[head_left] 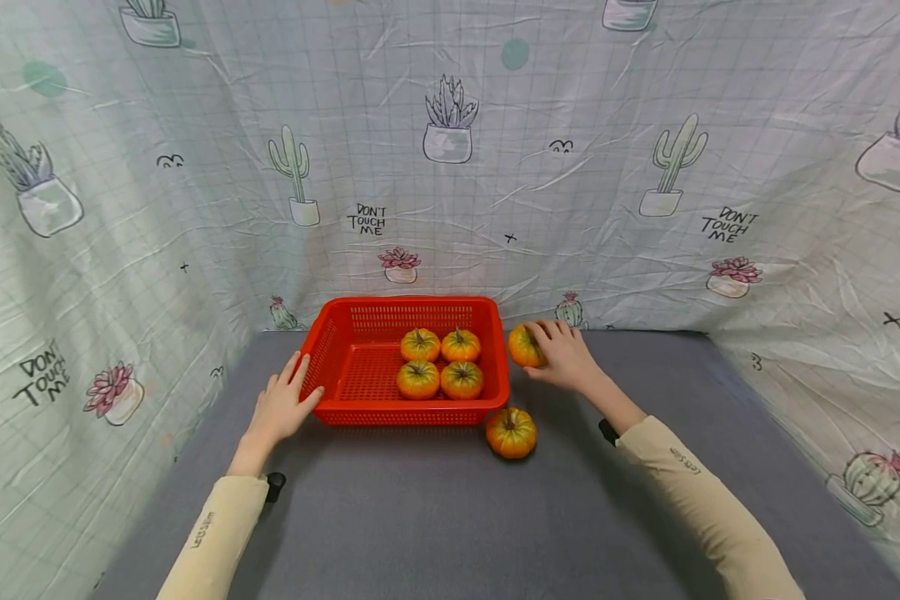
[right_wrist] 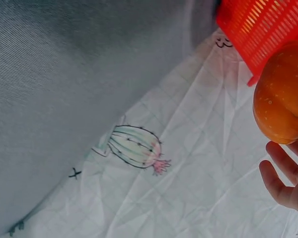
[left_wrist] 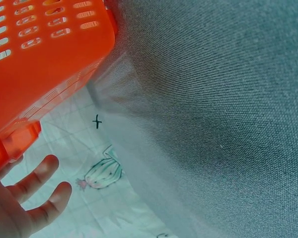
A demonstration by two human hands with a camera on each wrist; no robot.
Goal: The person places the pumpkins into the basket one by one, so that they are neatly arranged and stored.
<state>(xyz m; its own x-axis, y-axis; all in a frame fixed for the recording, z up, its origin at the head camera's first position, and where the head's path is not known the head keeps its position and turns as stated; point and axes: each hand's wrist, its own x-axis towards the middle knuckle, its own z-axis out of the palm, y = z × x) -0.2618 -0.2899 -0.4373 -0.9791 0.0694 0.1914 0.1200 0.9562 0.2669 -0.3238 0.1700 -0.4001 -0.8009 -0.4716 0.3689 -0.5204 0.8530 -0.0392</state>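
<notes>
A red plastic basket [head_left: 405, 407] with slotted walls stands on the grey table and holds several small orange pumpkins [head_left: 418, 380] in its right half. At its left side rests my left hand [head_left: 279, 402], fingers fairly straight along the rim and thumb towards the front corner; the left wrist view shows spread fingers [left_wrist: 37, 181] beside the rim. My right hand [head_left: 562, 358] grips another orange pumpkin [head_left: 523, 346] just outside the basket's right wall. In the right wrist view that pumpkin [right_wrist: 280, 94] sits above the fingertips, partly cut off by the frame edge.
One more pumpkin [head_left: 512, 433] lies on the table by the basket's front right corner. A pale cloth [head_left: 510, 167] printed with potted cacti hangs behind the table [head_left: 435, 517] and along both sides.
</notes>
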